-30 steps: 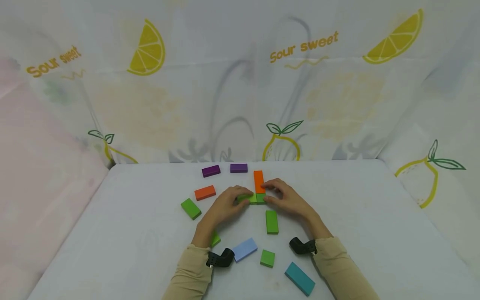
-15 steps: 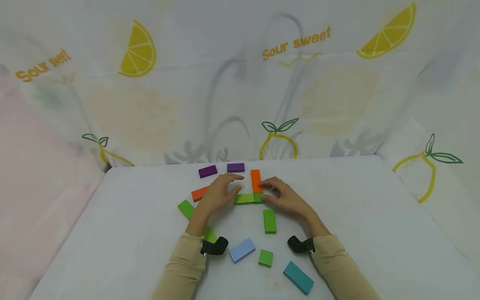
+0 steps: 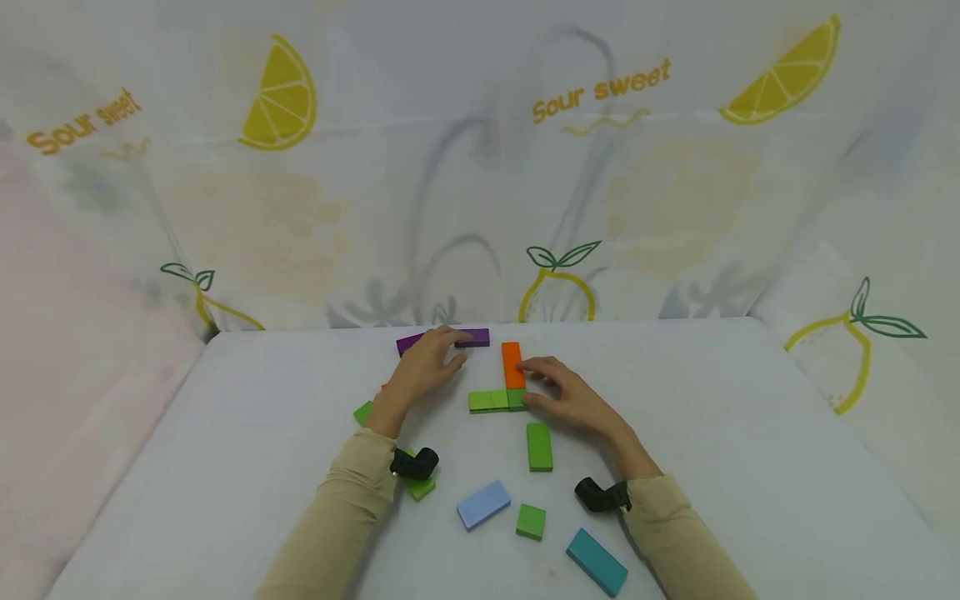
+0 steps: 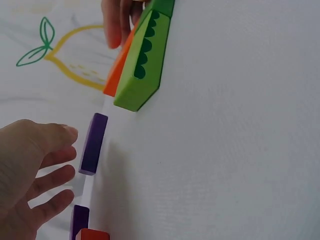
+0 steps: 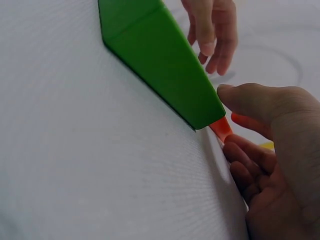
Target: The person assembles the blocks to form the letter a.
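Observation:
My left hand [image 3: 420,367] is over the back left of the table, fingers spread and holding nothing. Its fingertips are close to a purple block [image 3: 482,338]; the left wrist view shows a small gap between that hand and the purple block [image 4: 93,145]. My right hand [image 3: 573,398] rests beside an L of blocks, thumb at the end of a green block [image 3: 516,401] and fingers at the side of an upright-pointing orange block [image 3: 512,364]. A light green block [image 3: 487,402] lies against the green one, extending left. In the right wrist view the thumb touches the green block [image 5: 160,70].
A darker purple block [image 3: 408,342] is partly behind the left hand. Nearer lie a green block [image 3: 539,447], a light blue block [image 3: 483,505], a small green block [image 3: 531,522] and a teal block [image 3: 597,562]. More green blocks are partly covered by the left arm.
My left hand has let go of the light green block and moved left and back towards the purple blocks. The right hand has stayed at the orange and green blocks.

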